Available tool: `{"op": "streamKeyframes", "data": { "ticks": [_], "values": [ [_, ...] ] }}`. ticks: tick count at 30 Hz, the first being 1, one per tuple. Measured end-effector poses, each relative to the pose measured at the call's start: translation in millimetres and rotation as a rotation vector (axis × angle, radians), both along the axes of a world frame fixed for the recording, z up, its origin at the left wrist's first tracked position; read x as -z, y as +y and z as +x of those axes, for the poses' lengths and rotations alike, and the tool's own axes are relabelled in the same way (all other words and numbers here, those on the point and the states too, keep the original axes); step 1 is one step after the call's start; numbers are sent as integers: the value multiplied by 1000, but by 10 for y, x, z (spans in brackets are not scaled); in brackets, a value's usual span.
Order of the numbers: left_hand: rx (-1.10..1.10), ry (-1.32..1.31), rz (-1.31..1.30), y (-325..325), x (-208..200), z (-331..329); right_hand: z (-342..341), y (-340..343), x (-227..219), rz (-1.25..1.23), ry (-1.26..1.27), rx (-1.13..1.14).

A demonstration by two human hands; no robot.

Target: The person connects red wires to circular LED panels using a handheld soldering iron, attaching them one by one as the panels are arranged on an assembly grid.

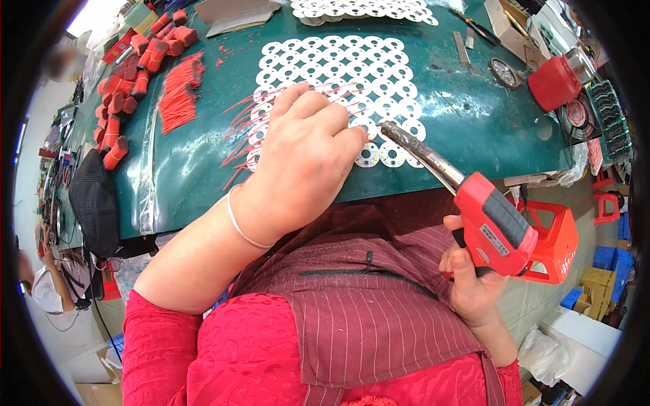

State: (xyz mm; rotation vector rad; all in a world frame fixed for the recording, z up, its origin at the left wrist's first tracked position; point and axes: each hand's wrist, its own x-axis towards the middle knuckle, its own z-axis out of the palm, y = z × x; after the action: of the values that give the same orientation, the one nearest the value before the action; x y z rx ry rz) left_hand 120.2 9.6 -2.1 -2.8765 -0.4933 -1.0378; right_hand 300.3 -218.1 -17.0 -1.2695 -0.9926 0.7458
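Note:
My left hand (308, 152) is closed over a panel of round white circuit boards (311, 55), palm down. Thin red wires (237, 145) fan out from under it, gripped in the fist; the fingertips are partly hidden. Thumb and forefinger come together near the front rows of boards. My right hand (470, 287) grips a red and black soldering gun (497, 220) by its handle. The gun's long metal barrel points up and left, its tip (386, 127) above the boards just right of my left thumb.
Loose red wires (181, 95) and bundled red wires (115, 115) lie at the left on the green table (474, 101). More white boards (359, 8) are stacked at the back. Pliers (477, 28), a red container (554, 82) and a small fan (579, 118) stand right. A red stool (558, 240) is below.

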Motion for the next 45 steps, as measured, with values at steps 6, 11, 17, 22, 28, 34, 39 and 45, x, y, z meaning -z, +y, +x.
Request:
{"op": "streamKeyframes", "data": {
  "ticks": [6,11,17,22,28,34,39,45],
  "values": [
    [29,-18,12,25,22,7,-6,-5,-10,10,-31,-7],
    [11,1,15,11,-2,5,-27,-9,-41,-9,-31,7],
    [7,34,21,8,-14,10,-6,-43,-13,-57,-48,2],
    [9,26,20,7,-11,3,-58,-5,-52,-55,-28,15],
    [-2,31,16,2,-3,3,-83,22,-71,-40,7,21],
    [-5,35,22,-3,-10,3,17,-64,53,-70,-112,-39],
    [-8,26,21,-6,-2,6,-41,-33,9,-57,-104,23],
    [-40,35,12,-28,-11,-8,-24,-27,2,0,-38,-4]
  ]
}}
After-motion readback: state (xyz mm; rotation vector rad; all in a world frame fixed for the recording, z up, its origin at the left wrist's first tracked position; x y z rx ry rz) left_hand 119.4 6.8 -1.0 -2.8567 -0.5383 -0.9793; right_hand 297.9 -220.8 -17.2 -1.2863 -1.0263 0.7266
